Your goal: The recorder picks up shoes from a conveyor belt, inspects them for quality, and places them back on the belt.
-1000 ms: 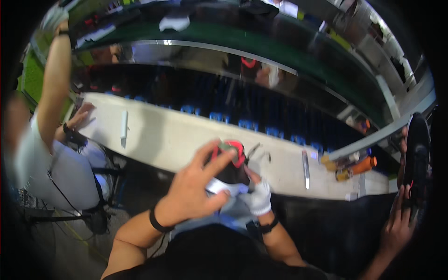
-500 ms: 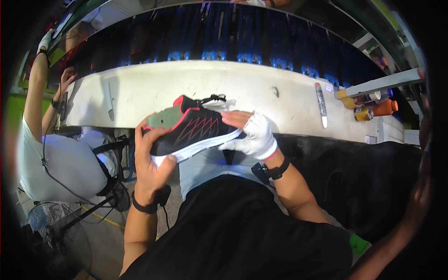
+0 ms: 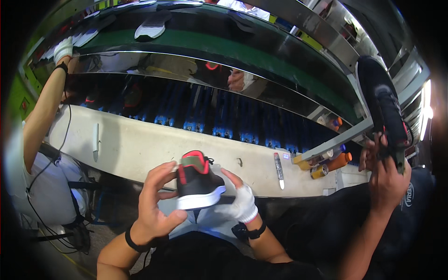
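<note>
A black sneaker (image 3: 198, 186) with red trim, a green collar and a white sole is held up between my hands, heel turned toward me. My bare left hand (image 3: 156, 200) grips its left side, fingers curled beside the heel and thumb by the sole. My right hand (image 3: 240, 203), in a white glove with bare fingertips, holds the toe end, which is partly hidden. Behind the sneaker lies the pale worktable (image 3: 140, 158). A knife with a wrapped handle (image 3: 279, 170) rests on it at the right, and a pale-handled blade (image 3: 95, 142) at the left.
Blue rollers (image 3: 193, 123) run behind the table, with a green belt (image 3: 196, 44) carrying soles (image 3: 153, 25) above. Orange bottle (image 3: 339, 161) and can (image 3: 319, 171) stand right, under a metal bar (image 3: 336, 142). Co-workers flank me; the right one's hand (image 3: 389, 179) holds a dark shoe (image 3: 379, 93).
My view has tilted up and shifted, bringing the belt into sight. The sneaker has turned from side-on to heel toward me. A co-worker's hand with a dark shoe now shows at the right.
</note>
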`<state>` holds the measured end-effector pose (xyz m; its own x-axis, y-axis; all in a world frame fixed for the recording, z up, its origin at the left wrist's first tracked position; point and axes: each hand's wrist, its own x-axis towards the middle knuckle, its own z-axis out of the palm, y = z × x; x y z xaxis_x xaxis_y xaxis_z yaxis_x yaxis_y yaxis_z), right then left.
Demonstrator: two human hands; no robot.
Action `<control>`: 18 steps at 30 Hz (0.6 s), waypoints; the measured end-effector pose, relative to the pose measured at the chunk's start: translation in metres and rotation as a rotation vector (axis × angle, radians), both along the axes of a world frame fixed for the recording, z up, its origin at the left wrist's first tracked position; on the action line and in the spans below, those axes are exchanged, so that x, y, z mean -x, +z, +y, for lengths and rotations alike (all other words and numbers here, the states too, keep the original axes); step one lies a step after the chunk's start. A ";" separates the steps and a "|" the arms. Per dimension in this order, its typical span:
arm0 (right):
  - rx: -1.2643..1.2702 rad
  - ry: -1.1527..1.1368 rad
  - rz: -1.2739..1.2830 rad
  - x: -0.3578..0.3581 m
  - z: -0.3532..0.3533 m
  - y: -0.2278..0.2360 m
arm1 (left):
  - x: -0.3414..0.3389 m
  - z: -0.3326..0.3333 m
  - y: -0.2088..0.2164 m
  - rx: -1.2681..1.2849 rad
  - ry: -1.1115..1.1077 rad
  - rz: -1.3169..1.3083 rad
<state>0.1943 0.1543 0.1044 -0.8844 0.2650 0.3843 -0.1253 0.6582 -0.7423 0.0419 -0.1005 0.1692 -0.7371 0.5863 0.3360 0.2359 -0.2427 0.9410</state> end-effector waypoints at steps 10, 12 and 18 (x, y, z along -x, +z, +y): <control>-0.006 -0.004 0.313 -0.018 -0.020 0.045 | 0.070 0.046 -0.081 0.331 0.155 0.337; 0.284 0.008 0.364 -0.011 -0.031 0.044 | 0.068 0.047 -0.099 0.308 0.146 0.527; 0.475 -0.219 0.361 0.010 -0.029 0.054 | 0.096 0.040 -0.144 0.632 0.461 0.618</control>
<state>0.1847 0.1251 0.1579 -0.6271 0.6402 0.4437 -0.3219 0.3058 -0.8960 -0.0538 -0.0604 0.0256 -0.7386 0.4901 0.4629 0.6732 0.4993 0.5454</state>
